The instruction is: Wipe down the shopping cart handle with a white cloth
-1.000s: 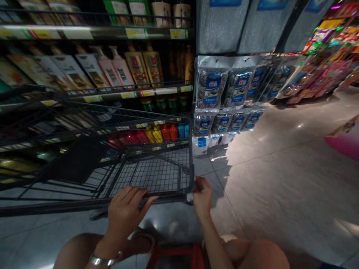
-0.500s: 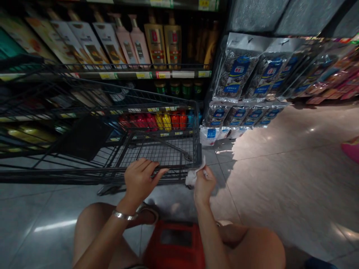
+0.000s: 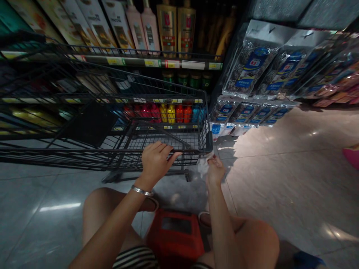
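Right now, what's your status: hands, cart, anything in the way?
Left hand over the cart's rim. Right hand gripping white cloth at its corner. Packets hang beyond that corner; can't tell if they touch it.

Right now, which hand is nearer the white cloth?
Right: the right hand holds the white cloth; the left hand holds the cart's top rail, further left.

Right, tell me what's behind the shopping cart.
Through the shopping cart, a row of red, yellow, orange and blue bottles shows on a low shelf. The cart's dark panel covers whatever lies directly behind it.
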Available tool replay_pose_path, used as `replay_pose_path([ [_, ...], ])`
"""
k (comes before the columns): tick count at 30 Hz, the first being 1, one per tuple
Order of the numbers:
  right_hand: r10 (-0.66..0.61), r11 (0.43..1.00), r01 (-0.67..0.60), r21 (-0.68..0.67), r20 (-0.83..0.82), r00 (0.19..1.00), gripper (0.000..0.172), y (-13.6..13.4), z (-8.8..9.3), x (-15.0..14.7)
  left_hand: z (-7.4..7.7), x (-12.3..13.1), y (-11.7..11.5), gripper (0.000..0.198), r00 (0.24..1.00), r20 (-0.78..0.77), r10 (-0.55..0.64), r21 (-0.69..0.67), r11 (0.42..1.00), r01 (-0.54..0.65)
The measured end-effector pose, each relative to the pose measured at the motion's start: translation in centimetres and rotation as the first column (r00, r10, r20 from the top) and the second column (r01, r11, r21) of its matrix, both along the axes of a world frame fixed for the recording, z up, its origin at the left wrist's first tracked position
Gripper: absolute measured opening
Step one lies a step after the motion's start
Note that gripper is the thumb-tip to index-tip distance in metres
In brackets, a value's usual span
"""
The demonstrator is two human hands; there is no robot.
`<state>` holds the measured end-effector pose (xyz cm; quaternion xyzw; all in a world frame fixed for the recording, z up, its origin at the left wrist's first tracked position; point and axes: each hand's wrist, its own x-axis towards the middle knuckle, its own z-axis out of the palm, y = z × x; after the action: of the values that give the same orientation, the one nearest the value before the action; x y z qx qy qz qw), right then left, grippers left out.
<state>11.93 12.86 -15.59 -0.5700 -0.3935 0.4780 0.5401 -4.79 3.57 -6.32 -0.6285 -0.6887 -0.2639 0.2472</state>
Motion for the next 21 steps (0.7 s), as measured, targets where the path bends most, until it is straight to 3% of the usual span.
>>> replay_pose_path([
  [3, -0.074, 0.997, 0.071, -0.026, -0.137, 0.988, 0.045, -0.9, 0.9, -0.2, -0.2, 0.2, 0.1, 0.033, 1.000, 0.012, 0.011, -0.008, 1.000, -0.011],
  [6, -0.041, 0.999, 0.045, 0.018, -0.184, 0.982, 0.046, -2.4, 2.3, -1.2, -0.2, 0.4, 0.2, 0.035, 1.000, 0.002, 0.016, 0.000, 1.000, -0.016],
  [9, 0.044, 0.995, -0.049, 0.092, 0.059, 0.997, 0.036, -3.6, 3.0, -2.1, -0.3, 0.6, 0.2, 0.036, 1.000, 0.002, 0.017, -0.008, 1.000, -0.017],
  [13, 0.028, 0.978, -0.117, 0.172, 0.450, 0.893, 0.021, -4.1, 1.9, -2.2, -0.4, 0.6, 0.1, 0.036, 0.999, 0.013, 0.033, -0.051, 0.998, -0.033],
  [17, -0.007, 0.940, -0.200, 0.277, 0.601, 0.799, 0.020, -3.6, 0.1, -1.4, -0.6, 0.5, 0.2, 0.034, 0.999, 0.026, 0.028, -0.077, 0.997, -0.026],
  [21, -0.032, 0.891, -0.286, 0.354, 0.677, 0.736, 0.022, -3.1, -0.4, -0.7, -0.8, 0.4, 0.2, 0.033, 1.000, 0.024, 0.016, -0.059, 0.998, -0.015],
])
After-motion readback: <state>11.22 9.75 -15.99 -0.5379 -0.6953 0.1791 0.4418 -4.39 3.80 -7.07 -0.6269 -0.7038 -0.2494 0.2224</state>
